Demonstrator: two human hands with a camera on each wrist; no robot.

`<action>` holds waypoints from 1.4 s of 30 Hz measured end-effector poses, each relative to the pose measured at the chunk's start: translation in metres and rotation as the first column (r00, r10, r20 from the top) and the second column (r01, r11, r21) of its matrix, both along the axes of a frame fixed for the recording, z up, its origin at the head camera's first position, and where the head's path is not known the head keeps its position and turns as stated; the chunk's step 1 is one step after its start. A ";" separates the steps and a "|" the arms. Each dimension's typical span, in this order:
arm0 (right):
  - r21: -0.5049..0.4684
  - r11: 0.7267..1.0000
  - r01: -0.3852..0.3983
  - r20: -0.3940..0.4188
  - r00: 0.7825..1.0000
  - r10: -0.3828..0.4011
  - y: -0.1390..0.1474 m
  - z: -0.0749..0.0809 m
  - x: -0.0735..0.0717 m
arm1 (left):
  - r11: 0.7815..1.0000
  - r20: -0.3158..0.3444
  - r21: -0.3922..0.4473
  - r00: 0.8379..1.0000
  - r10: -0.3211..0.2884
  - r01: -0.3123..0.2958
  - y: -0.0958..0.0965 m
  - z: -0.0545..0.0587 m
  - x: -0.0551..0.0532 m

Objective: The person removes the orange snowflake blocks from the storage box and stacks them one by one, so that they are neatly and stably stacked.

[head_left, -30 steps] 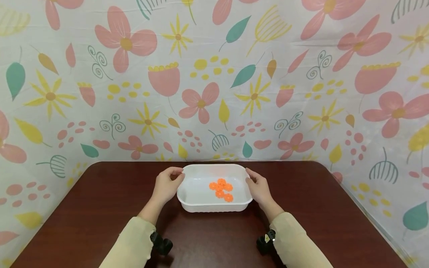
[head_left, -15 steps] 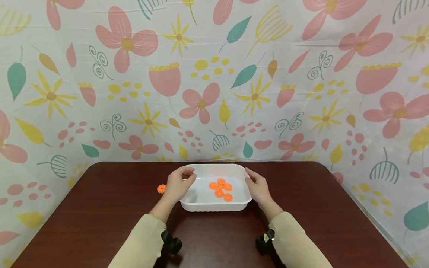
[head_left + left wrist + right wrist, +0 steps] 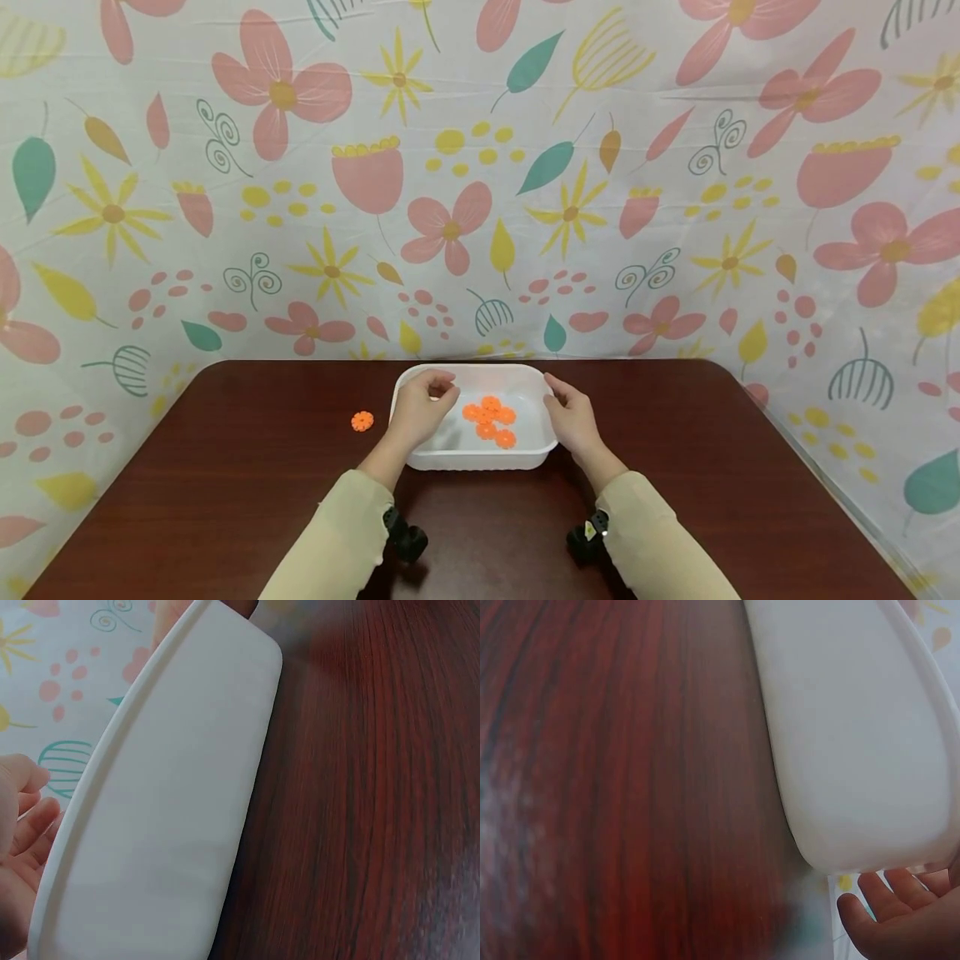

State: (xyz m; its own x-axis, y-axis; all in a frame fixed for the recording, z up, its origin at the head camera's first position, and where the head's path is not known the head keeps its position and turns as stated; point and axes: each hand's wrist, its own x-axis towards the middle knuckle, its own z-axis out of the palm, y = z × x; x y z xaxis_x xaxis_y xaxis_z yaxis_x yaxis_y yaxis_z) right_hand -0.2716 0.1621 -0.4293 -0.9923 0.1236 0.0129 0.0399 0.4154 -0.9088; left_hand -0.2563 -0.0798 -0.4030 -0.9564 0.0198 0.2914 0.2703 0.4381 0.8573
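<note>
A deep white tray (image 3: 474, 460) with rounded corners stands on the table. Several small orange flower-shaped pieces (image 3: 489, 417) lie in a cluster on its floor. One more orange flower-shaped piece (image 3: 362, 421) rests on the table left of the tray. My left hand (image 3: 422, 410) hovers over the tray's left part, fingers loosely bent, with nothing seen between them. In the left wrist view its fingers (image 3: 34, 832) show past the tray's rim. My right hand (image 3: 576, 417) grips the tray's right end. From the right wrist, that hand's fingers (image 3: 885, 900) appear beneath the tray's end.
The dark red-brown wooden table (image 3: 225, 500) reaches back to a white cloth (image 3: 450, 317) printed with flowers and leaves. A small black camera (image 3: 405, 537) sits at the left wrist and another black camera (image 3: 587, 542) at the right.
My left hand has left the tray's left end and moved right over it, uncovering the orange piece on the table. Tray and right hand have shifted slightly left.
</note>
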 end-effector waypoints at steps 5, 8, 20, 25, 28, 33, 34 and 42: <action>-0.001 1.000 0.000 -0.018 1.000 0.000 -0.004 -0.001 -0.001 | 1.000 0.020 0.014 1.000 0.002 -0.002 0.007 0.000 -0.005; 0.000 1.000 -0.007 -0.028 1.000 0.007 -0.005 -0.002 0.000 | 0.999 0.040 0.033 0.999 -0.001 0.000 0.010 -0.001 -0.008; 0.030 0.999 -0.024 -0.051 0.998 0.026 -0.002 0.000 0.003 | 0.999 0.249 0.002 0.967 -0.052 0.053 0.010 -0.018 -0.020; 0.045 0.998 -0.034 -0.058 0.998 0.037 -0.003 0.000 0.003 | 0.989 0.359 -0.108 0.932 -0.056 0.101 0.012 -0.020 -0.021; 0.047 0.998 -0.049 -0.044 0.998 0.051 -0.005 -0.001 0.002 | 0.977 0.368 -0.164 0.927 -0.069 0.138 0.012 -0.024 -0.022; 0.046 0.997 -0.060 -0.030 0.998 0.061 -0.006 -0.001 0.002 | 0.946 0.327 -0.251 0.938 -0.117 0.206 0.014 -0.029 -0.024; 0.046 0.997 -0.059 -0.033 0.998 0.060 -0.006 -0.001 0.002 | 0.939 0.321 -0.267 0.939 -0.124 0.216 0.014 -0.030 -0.025; 0.046 0.997 -0.054 -0.025 0.998 0.055 -0.005 0.000 -0.001 | 0.891 0.333 -0.391 0.938 -0.097 0.231 0.019 -0.025 -0.027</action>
State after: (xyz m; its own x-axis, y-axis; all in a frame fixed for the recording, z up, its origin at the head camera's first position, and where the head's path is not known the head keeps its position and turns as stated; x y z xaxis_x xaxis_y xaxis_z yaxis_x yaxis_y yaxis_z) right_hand -0.2722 0.1573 -0.4295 -0.9967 0.0683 0.0432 -0.0072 0.4573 -0.8893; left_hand -0.2832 -0.0609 -0.4281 -0.9679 0.2398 -0.0758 0.1332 0.7446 0.6541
